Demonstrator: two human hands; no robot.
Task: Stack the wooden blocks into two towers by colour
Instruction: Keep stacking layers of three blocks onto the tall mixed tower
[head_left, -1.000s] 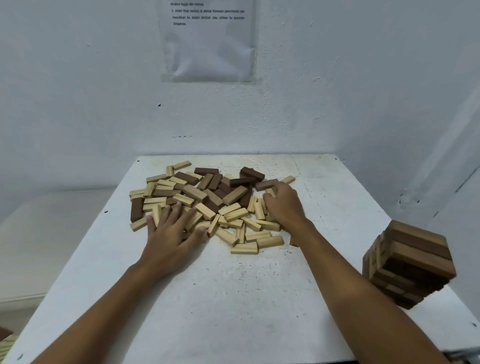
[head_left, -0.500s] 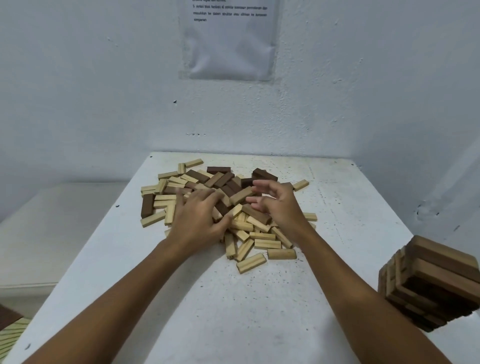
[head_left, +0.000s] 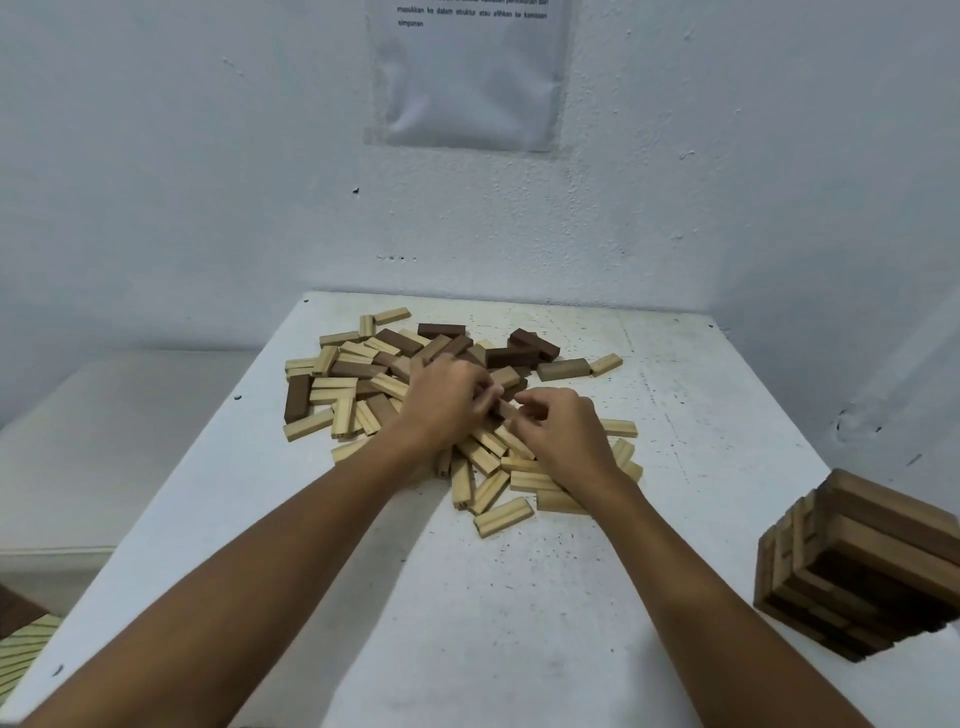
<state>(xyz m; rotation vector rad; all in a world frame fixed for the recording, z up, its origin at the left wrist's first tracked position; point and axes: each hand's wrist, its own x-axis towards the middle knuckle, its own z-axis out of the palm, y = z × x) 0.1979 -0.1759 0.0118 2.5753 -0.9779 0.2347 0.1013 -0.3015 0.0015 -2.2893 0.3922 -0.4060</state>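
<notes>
One brown tower (head_left: 867, 566) is standing at the table's (head_left: 519, 623) right edge; the mixed pile (head_left: 447, 395) is lying mid-table (no pale tower visible). The left hand (head_left: 441, 402) and right hand (head_left: 563, 431) are curling fingers around a block (head_left: 503, 408) between them.

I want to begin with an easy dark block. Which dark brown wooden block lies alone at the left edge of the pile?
The dark brown wooden block at the pile's far left: it lies flat, pointing away, only pale blocks beside it.
</notes>
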